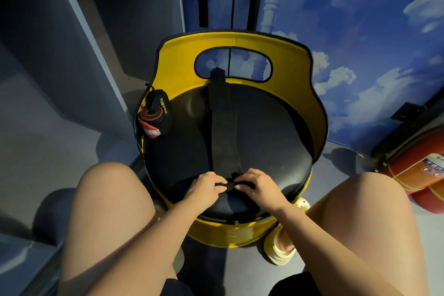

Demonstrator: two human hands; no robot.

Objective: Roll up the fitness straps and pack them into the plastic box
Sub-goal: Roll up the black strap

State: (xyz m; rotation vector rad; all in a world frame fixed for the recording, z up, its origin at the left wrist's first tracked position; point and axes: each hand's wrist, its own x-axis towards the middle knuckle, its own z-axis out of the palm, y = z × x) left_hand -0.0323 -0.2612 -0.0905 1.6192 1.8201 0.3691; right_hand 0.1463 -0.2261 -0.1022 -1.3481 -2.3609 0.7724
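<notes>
A long black fitness strap (224, 132) lies flat across the round black seat (276, 137) of a yellow chair, running from the backrest toward me. Its near end is curled into a small roll. My left hand (206, 186) and my right hand (258, 186) pinch that roll from either side, fingertips almost meeting. A second strap (155, 115), black with a red and white band and yellow-green lettering, sits rolled up at the seat's left edge. No plastic box is in view.
The yellow chair back (312, 94) with an oval cut-out rises behind the seat. My bare knees flank the chair. Red fire extinguishers (418, 170) lie at the right by a blue sky-patterned wall. Grey panels stand on the left.
</notes>
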